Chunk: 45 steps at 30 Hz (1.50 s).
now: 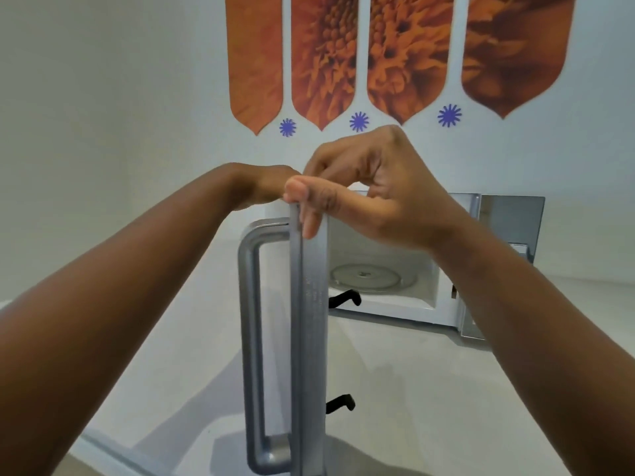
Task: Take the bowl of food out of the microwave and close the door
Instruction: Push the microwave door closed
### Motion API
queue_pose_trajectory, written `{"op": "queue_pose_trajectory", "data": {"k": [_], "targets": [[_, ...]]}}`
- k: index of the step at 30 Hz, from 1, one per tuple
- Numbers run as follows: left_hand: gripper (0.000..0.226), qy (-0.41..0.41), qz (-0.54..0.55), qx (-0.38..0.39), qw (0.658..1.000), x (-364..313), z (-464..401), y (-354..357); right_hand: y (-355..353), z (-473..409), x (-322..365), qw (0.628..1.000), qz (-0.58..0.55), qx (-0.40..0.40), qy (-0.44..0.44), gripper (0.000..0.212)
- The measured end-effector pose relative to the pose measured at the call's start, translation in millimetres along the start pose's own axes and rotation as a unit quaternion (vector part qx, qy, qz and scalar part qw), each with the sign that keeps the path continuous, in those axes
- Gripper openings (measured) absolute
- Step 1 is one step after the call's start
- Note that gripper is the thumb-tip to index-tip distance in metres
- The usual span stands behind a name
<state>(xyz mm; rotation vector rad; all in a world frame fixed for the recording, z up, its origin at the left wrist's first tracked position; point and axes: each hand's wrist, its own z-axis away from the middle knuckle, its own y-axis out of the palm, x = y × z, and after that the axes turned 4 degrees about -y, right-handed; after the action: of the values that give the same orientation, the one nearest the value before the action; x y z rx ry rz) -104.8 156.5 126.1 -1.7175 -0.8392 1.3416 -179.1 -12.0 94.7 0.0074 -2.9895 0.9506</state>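
Observation:
The silver microwave [501,228] stands open on a white counter. Its door [309,338] is swung out toward me and seen edge-on, with the curved handle [251,338] on its left face. My right hand [371,190] pinches the door's top corner, thumb on the near side. My left hand [264,187] sits just left of that corner, its fingers hidden behind my right hand. The glass turntable [366,274] inside the cavity is bare. No bowl of food is in view.
Two black latch hooks [343,298] stick out of the door's edge toward the cavity. The white counter [412,389] runs under the door to a front edge at the lower left. Orange flower panels [395,56] hang on the wall behind.

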Motion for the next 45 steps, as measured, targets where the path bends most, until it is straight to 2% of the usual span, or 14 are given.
{"op": "queue_pose_trajectory", "data": {"k": [6,10,13,15,17,20,26,31,36,40,45], "targets": [[0.04,0.053,0.021,-0.049,0.997,-34,-3,30,-28,21,-12,0.996,0.072,-0.037,0.028,0.028],[0.021,0.079,0.006,-0.055,0.995,-45,-18,47,-43,37,-24,0.986,0.136,-0.053,0.075,0.019],[0.036,0.097,-0.007,-0.078,0.992,-52,-28,57,-52,47,-33,0.97,0.197,-0.034,0.138,0.024],[0.038,0.11,-0.009,-0.102,0.989,-56,-36,65,-59,53,-37,0.96,0.221,-0.024,0.171,0.027],[0.042,0.132,-0.045,-0.163,0.977,-56,-45,76,-67,58,-41,0.951,0.242,-0.015,0.19,0.025],[0.053,0.149,0.008,-0.278,0.949,-53,-64,94,-79,66,-50,0.932,0.284,0.002,0.224,0.024],[0.019,0.199,0.03,-0.42,0.885,-54,-88,116,-96,79,-76,0.887,0.372,0.02,0.272,0.03],[0.014,0.238,-0.023,-0.43,0.87,-47,-105,126,-103,79,-96,0.857,0.408,0.027,0.315,0.023],[0.029,0.253,-0.071,-0.411,0.873,-47,-121,131,-106,75,-123,0.821,0.439,0.037,0.363,0.023],[0.044,0.249,-0.098,-0.386,0.883,-46,-131,132,-108,77,-143,0.812,0.431,0.006,0.393,0.02],[0.049,0.252,-0.125,-0.367,0.887,-48,-143,133,-111,79,-162,0.806,0.431,-0.007,0.405,0.02]]}}
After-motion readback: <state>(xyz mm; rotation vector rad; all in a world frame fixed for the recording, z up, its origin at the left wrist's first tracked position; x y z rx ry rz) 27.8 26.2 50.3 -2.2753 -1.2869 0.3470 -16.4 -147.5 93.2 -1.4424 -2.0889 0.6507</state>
